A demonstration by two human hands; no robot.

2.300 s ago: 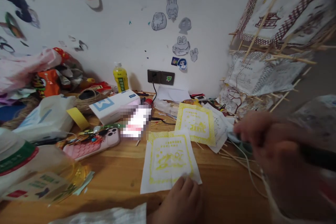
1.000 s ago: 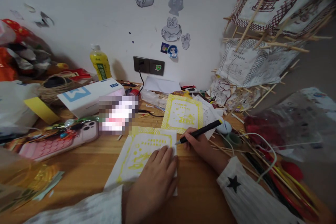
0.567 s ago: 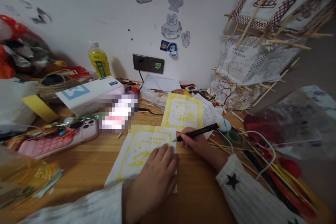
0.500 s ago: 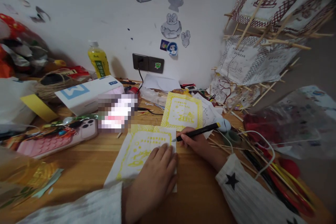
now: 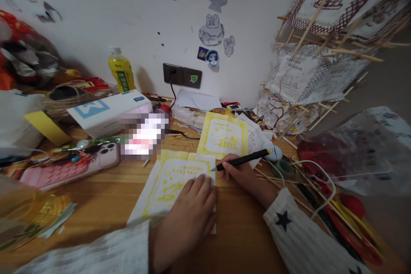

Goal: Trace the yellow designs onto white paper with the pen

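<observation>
A white sheet with a yellow drawing lies on the wooden table in front of me. My left hand rests flat on its right part, fingers stretched forward, covering some of the drawing. In my right hand is a black marker pen with a yellow band at its back end. The pen's tip points left and meets the sheet's right border; whether it touches cannot be made out. Behind, a second sheet with a yellow drawing shows a border, rows of marks and a building.
Left are a pink phone case, a white box, a yellow drink bottle and a blurred bright screen. Right stand stick frames with drawn panels, a white cable and a clear plastic bag.
The whole view has shifted slightly as the camera moved. Both hands, the marker pen and the sheet keep nearly the same places.
</observation>
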